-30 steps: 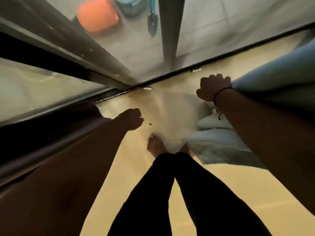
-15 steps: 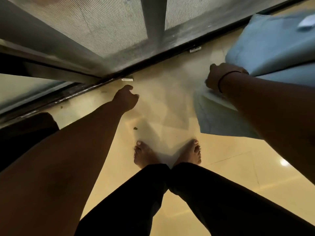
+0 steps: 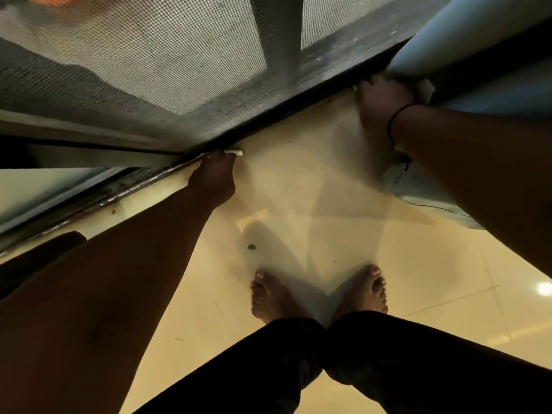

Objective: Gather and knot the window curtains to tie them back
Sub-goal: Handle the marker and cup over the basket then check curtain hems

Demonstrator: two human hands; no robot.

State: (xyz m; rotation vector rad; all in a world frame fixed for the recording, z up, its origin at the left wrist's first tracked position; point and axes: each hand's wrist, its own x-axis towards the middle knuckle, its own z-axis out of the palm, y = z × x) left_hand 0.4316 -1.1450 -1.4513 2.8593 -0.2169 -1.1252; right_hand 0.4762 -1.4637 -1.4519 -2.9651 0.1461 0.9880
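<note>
A sheer, see-through curtain (image 3: 301, 186) hangs spread between my two hands and falls toward my feet. My left hand (image 3: 213, 180) grips its left edge with curled fingers, close to the window track. My right hand (image 3: 383, 107), with a black band at the wrist, grips the sheer's other side together with the light blue curtain (image 3: 454, 37) at the upper right. The blue fabric is bunched into a thick roll above that hand, and more of it hangs below my right forearm (image 3: 430, 204).
A mesh window screen (image 3: 155, 55) with a dark upright bar (image 3: 279, 34) fills the top. The sliding track (image 3: 286, 115) runs diagonally under it. My bare feet (image 3: 319, 294) stand on glossy cream floor tiles. A dark object (image 3: 38, 258) sits low at the left.
Both hands have moved outward and toward the window, stretching the sheer wider. My right hand has gone up to the right, and the blue curtain is now bunched into a roll.
</note>
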